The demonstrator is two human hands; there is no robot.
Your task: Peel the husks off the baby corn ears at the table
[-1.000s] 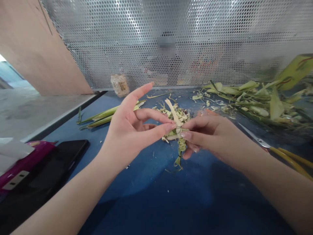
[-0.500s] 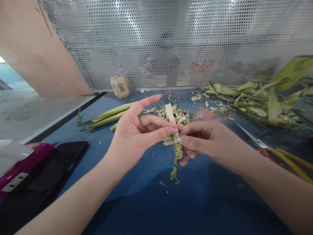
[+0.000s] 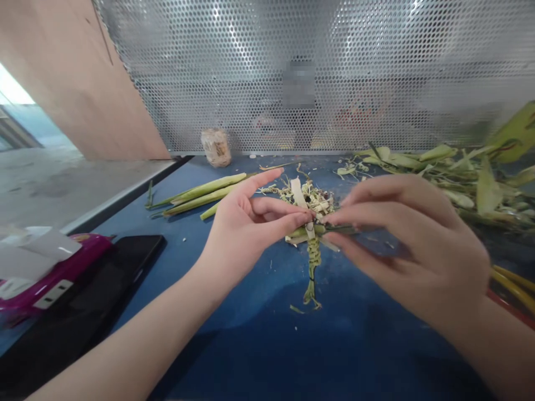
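Note:
My left hand (image 3: 246,223) pinches the top of a braided green husk strip (image 3: 313,253) between thumb and forefinger, its other fingers raised or curled. The braid hangs down to a dark tie and a frayed end. A pale flat strip (image 3: 297,192) stands up from the pinch. Just to the right, my right hand (image 3: 418,239) is open, thumb and fingertips apart. Thin green strips (image 3: 340,228) reach sideways from the braid into the gap between its fingertips. Behind the braid lies a heap of husk scraps (image 3: 320,197), partly hidden by the hands.
Long green husks (image 3: 204,195) lie at left, near a wrapped jar-like object (image 3: 216,148). A black phone (image 3: 125,267) and magenta power strip (image 3: 67,273) sit front left. Loose husks (image 3: 472,178) are piled right, by yellow scissor handles (image 3: 516,289). A perforated metal panel (image 3: 251,83) stands behind.
My right hand has come off the braid, opened and moved to the right, now covering the scissor blades. My left hand keeps its pinch. The view has shifted slightly left.

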